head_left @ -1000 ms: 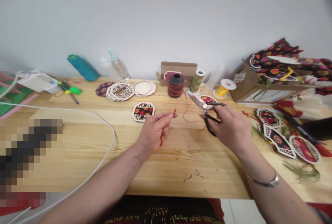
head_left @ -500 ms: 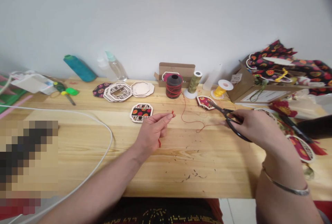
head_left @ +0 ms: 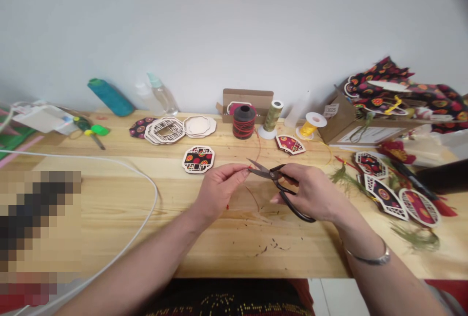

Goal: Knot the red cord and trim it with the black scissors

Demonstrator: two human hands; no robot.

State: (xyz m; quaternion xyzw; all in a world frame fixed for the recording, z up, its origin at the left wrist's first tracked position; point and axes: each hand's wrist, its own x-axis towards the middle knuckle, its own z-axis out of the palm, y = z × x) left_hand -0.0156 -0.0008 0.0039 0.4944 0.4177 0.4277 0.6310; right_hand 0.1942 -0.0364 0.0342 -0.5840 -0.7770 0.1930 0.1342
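Observation:
My left hand pinches a red cord, its short end hanging below the fingers and another bit showing at the fingertips. My right hand grips black-handled scissors by the loops. Their blades are parted and point left, the tips at my left fingertips around the red cord. A thin strand of red thread trails on the table under the scissors. Behind my left hand lies an eight-sided wooden lattice piece with black and red patterned cloth.
Along the wall stand a spool of red cord, a green thread cone, a yellow spool and stacked wooden frames. A cardboard box of cloth sits right, above finished ornaments. A white cable curves at left.
My right hand has moved left and toward me with the scissors, bringing the blades to the cord at my left fingertips. My left hand has stayed nearly in place.

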